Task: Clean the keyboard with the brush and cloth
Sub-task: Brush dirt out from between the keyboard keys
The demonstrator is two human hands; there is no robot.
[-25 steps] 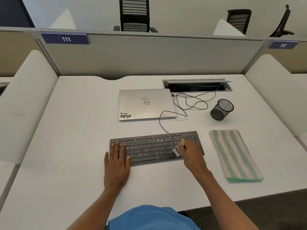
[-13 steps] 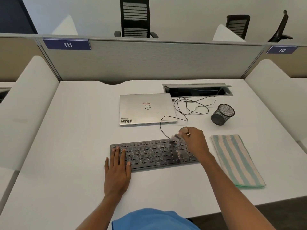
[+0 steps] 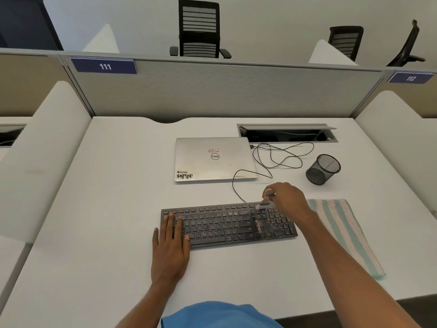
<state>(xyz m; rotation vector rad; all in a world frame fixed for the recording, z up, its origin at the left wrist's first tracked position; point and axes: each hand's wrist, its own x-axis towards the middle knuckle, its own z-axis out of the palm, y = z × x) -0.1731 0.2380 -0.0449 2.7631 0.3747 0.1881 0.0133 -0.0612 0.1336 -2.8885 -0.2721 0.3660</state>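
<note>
Keyboard [image 3: 229, 224]: black, wired, flat on the white worktop [image 3: 106, 209], long edge toward the person. Left hand [image 3: 170, 252]: flat, fingers straight, fingertips resting on the keys at the keyboard's left end, palm on the worktop just in front of the keyboard, grasping nothing. Right hand [image 3: 287, 197]: over the keyboard's far right corner, fingers curled, pinching the handle of the brush [image 3: 263, 205]. The brush is motion-blurred. Its handle tip shows just beyond the keyboard's far edge, and the bristle end smears down across the keys between the main block and the number pad. Can't tell if the bristles touch the keys. Cloth [image 3: 343, 233]: teal and cream stripes, folded into a long strip, flat on the worktop just right of the keyboard, neither hand on it. The right wrist covers the gap there, so can't tell if cloth and keyboard touch. Beyond the keyboard is a closed silver laptop [image 3: 214, 158] with stickers on the lid, apart from the keyboard. A black cable [image 3: 279, 157] runs from the keyboard's far edge and lies in loose loops to the right of the laptop. Black mesh pen cup [image 3: 322, 169]: beyond the keyboard's right end, near the cable loops. Farther beyond the keyboard is an open cable hatch [image 3: 287, 133] set in the worktop, then a grey partition [image 3: 212, 91] with a blue label reading 111 [image 3: 104, 66].
</note>
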